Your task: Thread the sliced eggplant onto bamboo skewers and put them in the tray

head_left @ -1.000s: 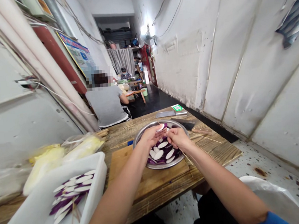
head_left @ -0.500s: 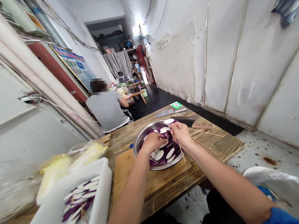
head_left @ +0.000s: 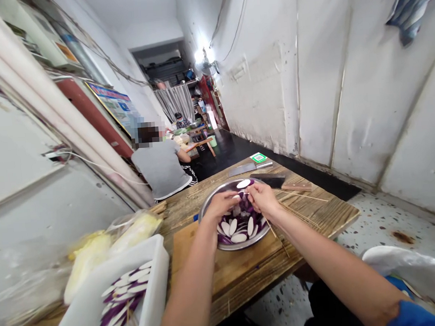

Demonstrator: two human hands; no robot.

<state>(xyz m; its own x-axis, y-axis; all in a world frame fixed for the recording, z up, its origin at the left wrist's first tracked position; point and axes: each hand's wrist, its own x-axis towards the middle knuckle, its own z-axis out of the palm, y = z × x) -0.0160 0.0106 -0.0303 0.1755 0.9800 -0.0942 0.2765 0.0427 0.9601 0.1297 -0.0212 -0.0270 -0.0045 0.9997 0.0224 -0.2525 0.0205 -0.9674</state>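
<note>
Both my hands meet over a steel bowl (head_left: 209,209) of sliced purple eggplant (head_left: 240,227) on a wooden cutting board (head_left: 224,264). My right hand (head_left: 262,198) is closed on a thin bamboo skewer (head_left: 271,227), whose tail sticks out toward me. One white eggplant slice (head_left: 243,183) sits on the skewer's far tip. My left hand (head_left: 220,203) pinches another slice at the skewer, fingers closed.
A white tray (head_left: 153,277) at the near left holds skewered eggplant slices (head_left: 122,294). Bagged yellow-white vegetables (head_left: 107,242) lie behind it. A cleaver (head_left: 245,168), a dark knife (head_left: 278,181) and loose skewers (head_left: 303,211) lie on the table's far right. A person in grey (head_left: 160,164) sits beyond.
My left hand dipped into the bowl and came back up to the skewer. The slice on the skewer tip stayed at the bowl's far rim. My view shifted slightly.
</note>
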